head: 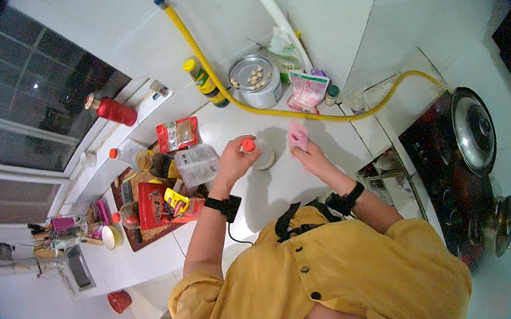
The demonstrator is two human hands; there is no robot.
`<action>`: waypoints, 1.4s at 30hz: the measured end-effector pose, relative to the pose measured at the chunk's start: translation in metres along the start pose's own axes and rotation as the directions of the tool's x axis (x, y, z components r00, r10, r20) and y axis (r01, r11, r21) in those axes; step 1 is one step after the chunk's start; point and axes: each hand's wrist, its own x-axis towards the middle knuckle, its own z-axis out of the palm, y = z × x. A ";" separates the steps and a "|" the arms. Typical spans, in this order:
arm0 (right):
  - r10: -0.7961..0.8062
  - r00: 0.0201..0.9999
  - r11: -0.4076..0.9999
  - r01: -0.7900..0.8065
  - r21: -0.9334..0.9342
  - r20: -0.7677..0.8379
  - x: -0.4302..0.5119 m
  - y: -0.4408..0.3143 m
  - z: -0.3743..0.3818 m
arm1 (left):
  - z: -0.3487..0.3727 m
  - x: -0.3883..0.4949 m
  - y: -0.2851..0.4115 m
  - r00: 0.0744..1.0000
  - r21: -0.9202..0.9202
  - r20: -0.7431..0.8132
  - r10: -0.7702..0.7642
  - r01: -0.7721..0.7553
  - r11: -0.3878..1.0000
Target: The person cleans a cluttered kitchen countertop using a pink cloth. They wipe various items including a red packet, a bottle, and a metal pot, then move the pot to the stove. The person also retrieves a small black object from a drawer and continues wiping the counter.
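My left hand (pixel 235 162) is closed around the upper part of a clear bottle (pixel 265 157) with a red cap (pixel 248 145). The bottle is over the white countertop (pixel 289 198), and I cannot tell whether its base touches the surface. In my right hand (pixel 313 156) is a folded pink cloth (pixel 298 134), held up to the right of the bottle, apart from it. Left of my left hand lies a clear plastic packet (pixel 197 164) bearing printed writing.
A yellow gas hose (pixel 259 112) crosses behind. Past it stand a lidded tin (pixel 262 92) topped with nuts or beans, and a yellow-capped bottle (pixel 206 83). Condiment packets (pixel 152 205) crowd a cutting board (pixel 138 241) at left. A stove (pixel 442 160) with a lidded pan (pixel 474 130) is at right.
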 end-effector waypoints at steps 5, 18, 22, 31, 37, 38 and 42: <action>-0.368 0.909 0.915 0.391 -0.097 0.197 0.015 -0.049 0.055 | 0.025 -0.026 -0.006 0.972 0.093 -0.200 0.122 -0.105 0.990; -0.466 0.862 0.853 0.497 -0.159 0.198 0.043 -0.046 0.076 | 0.032 -0.022 -0.021 0.962 0.228 -0.225 0.153 -0.100 0.968; -0.404 0.909 0.915 0.404 0.020 0.107 0.052 -0.014 0.064 | 0.034 -0.022 -0.018 0.982 -0.073 -0.190 -0.007 -0.007 0.997; 0.137 0.991 0.889 -0.123 0.441 -0.001 0.042 0.006 0.058 | 0.041 -0.019 -0.015 0.967 -0.001 -0.254 0.017 -0.018 1.000; -0.064 0.997 0.984 0.058 0.168 0.033 0.038 0.008 0.080 | 0.039 -0.018 -0.013 0.977 -0.018 -0.209 0.034 -0.038 0.999; 0.025 0.997 0.990 -0.036 0.139 0.077 0.038 0.014 0.074 | 0.041 -0.018 -0.015 0.972 -0.034 -0.232 0.035 -0.044 0.998; 0.166 0.965 0.950 -0.211 0.228 0.204 0.035 0.040 0.058 | 0.041 -0.017 -0.029 0.978 0.056 -0.206 0.029 -0.018 0.998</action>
